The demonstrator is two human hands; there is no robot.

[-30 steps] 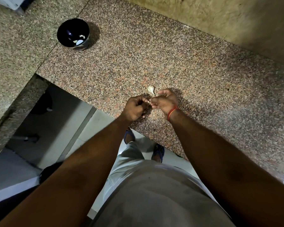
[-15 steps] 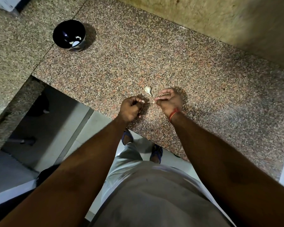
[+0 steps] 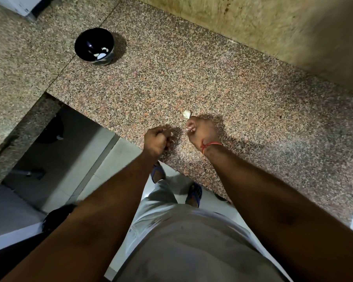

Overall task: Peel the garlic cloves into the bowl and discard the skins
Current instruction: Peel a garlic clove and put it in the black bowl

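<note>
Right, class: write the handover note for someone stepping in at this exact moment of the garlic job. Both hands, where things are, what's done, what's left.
Left hand: fingers curled, with a pale scrap at its fingertips; whether that is skin or clove is too small to tell.
Right hand: pinches something small and pale; same doubt.
One garlic piece lies on the granite counter, just beyond the right hand.
The black bowl stands far off to the left on the counter, with a few pale pieces inside.
Done: some pieces are already in the bowl.
Left: finish what is in hand, deal with the piece on the counter, discard the skins.
</note>
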